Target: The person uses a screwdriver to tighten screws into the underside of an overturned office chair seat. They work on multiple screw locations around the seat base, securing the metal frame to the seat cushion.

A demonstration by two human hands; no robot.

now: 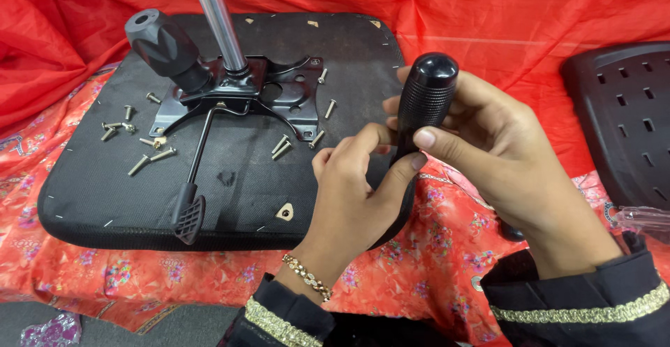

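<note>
My right hand (pixel 502 152) grips a black ribbed tool handle (pixel 426 96) held upright, thumb across its front. My left hand (pixel 352 193) pinches the lower end of the same handle with thumb and fingers; the tool's tip is hidden behind them. Both hands hover over the right edge of an upturned black chair seat (pixel 98 193). A black metal mechanism plate (pixel 279 92) lies on the seat with a chrome gas cylinder (pixel 218 19) rising from it, a black round knob (pixel 164 43) at its left and a lever with a paddle end (pixel 188 214).
Several loose screws (pixel 150 157) lie on the seat left of the plate, and more (pixel 283 145) lie near its right side. A black perforated plastic chair part (pixel 621 117) lies at the right. Red cloth (pixel 488 12) covers the surface and backdrop.
</note>
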